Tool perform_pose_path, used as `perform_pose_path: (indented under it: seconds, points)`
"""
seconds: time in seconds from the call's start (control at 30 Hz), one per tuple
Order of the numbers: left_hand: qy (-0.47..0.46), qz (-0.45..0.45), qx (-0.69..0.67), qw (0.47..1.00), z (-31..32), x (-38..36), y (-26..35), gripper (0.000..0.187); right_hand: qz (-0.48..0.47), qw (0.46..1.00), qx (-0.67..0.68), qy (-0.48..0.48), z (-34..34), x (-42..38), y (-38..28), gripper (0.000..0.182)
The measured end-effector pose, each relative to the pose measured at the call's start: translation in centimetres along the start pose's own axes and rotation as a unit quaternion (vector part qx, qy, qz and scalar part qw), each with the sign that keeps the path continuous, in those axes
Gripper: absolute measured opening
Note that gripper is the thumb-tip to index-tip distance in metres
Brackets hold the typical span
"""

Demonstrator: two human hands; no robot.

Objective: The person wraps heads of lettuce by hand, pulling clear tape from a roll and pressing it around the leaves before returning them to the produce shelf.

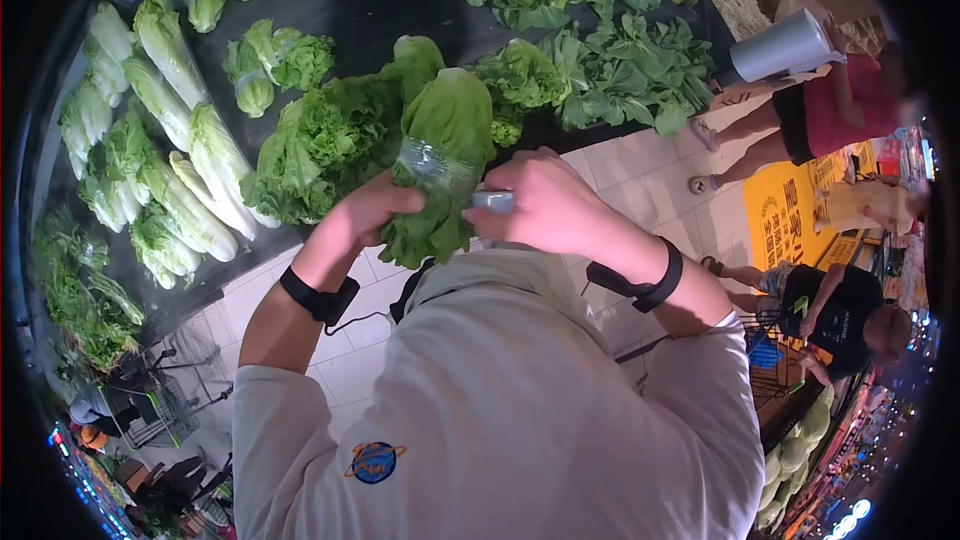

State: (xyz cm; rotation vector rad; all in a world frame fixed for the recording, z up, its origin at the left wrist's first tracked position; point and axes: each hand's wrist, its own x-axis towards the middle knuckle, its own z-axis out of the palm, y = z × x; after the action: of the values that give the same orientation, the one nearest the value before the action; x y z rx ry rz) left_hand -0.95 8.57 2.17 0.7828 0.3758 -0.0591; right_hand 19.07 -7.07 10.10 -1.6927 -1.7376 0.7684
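A head of green leaf lettuce [447, 120] stands upright in front of my chest, its middle wrapped by a shiny band of clear tape [436, 166]. My left hand [372, 208] grips its lower leaves from the left, thumb across the front. On the right, close against the lettuce, my right hand [545, 202] is closed round a small greyish roll of tape [492, 201], mostly covered by the fingers. Loose curly lettuce [318, 145] lies on the dark display table just beyond my left hand.
The dark display table [385, 0] carries Chinese cabbages [160, 90], smaller lettuces [275, 60] and leafy greens [625, 65]. A grey cylinder [782, 45] sits at its right corner. Several people stand to the right, one in a black shirt [835, 315] by a shopping cart. Another cart [150, 405] is lower left.
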Motion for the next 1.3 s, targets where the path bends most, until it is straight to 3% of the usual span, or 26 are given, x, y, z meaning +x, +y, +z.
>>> perform_pose_path:
  seconds: [0.1, 0.2, 0.27, 0.33, 0.4, 0.47, 0.53, 0.63, 0.7, 0.73, 0.8, 0.97, 1.07, 1.13, 1.17, 1.27, 1.3]
  points:
    - [-0.052, -0.017, 0.051, 0.997, -0.2, -0.1, 0.3, 0.073, 0.02, 0.999, -0.048, -0.008, 0.0, -0.2, 0.0, 0.027]
    - [-0.017, -0.03, 0.063, 0.997, 0.5, -0.3, 0.7, 0.072, 0.055, 0.992, -0.111, -0.015, -1.2, -0.5, -0.3, 0.039]
    - [0.076, -0.059, 0.005, 0.995, 1.4, -0.8, 1.2, 0.074, 0.163, 0.977, -0.128, -0.058, -2.7, -0.6, -0.6, 0.041]
    - [0.068, -0.059, -0.015, 0.996, 0.2, -0.9, 0.0, 0.073, 0.183, 0.973, -0.122, -0.066, -2.4, -0.8, -0.6, 0.04]
    - [0.056, -0.061, -0.031, 0.996, 0.1, -0.7, -0.5, 0.073, 0.157, 0.979, -0.111, -0.072, -1.0, -0.9, 0.2, 0.039]
    - [0.019, -0.011, 0.054, 0.998, 1.2, -0.3, -0.7, 0.073, 0.149, 0.979, -0.12, -0.068, -0.5, -1.1, 0.6, 0.039]
    - [0.024, -0.024, 0.068, 0.997, 1.5, -0.3, -0.3, 0.074, 0.14, 0.98, -0.128, -0.065, 0.0, -1.3, 0.8, 0.038]
    - [0.033, -0.066, 0.03, 0.997, 1.8, -0.2, 0.3, 0.074, 0.1, 0.982, -0.156, -0.04, 0.1, -1.2, 2.0, 0.036]
    - [-0.018, -0.073, -0.031, 0.997, 2.1, -0.2, 0.5, 0.082, 0.013, 0.989, -0.145, -0.01, 0.2, -1.3, 3.0, 0.037]
    - [-0.019, -0.074, -0.03, 0.997, 2.1, -0.2, 0.4, 0.082, 0.014, 0.989, -0.145, -0.008, 0.1, -1.4, 3.4, 0.037]
    - [-0.04, -0.054, -0.052, 0.996, 1.8, -0.1, 0.1, 0.076, 0.006, 0.987, -0.149, -0.051, -0.1, -1.5, 4.0, 0.036]
    - [-0.031, -0.061, -0.065, 0.996, 0.4, -0.4, -1.0, 0.075, -0.075, 0.99, -0.117, -0.011, 2.2, -1.5, 6.5, 0.038]
    - [0.034, -0.081, -0.086, 0.992, -2.1, -0.8, -2.6, 0.089, -0.116, 0.991, -0.067, 0.013, 3.9, -1.2, 7.8, 0.037]
    - [-0.006, -0.099, -0.069, 0.993, -1.6, -0.8, -2.5, 0.088, -0.161, 0.984, -0.07, 0.008, 3.6, -1.0, 7.2, 0.037]
    - [-0.068, -0.1, -0.066, 0.99, -1.6, -0.7, -2.1, 0.089, -0.171, 0.983, -0.069, 0.008, 3.5, -0.9, 7.2, 0.037]
    - [-0.109, -0.096, -0.092, 0.985, 0.5, -0.8, -0.6, 0.089, -0.152, 0.985, -0.07, -0.043, 3.7, -0.7, 7.2, 0.043]
    - [-0.138, -0.083, -0.097, 0.982, 0.6, -0.8, -0.6, 0.087, -0.151, 0.984, -0.093, -0.003, 4.0, -0.6, 7.1, 0.04]
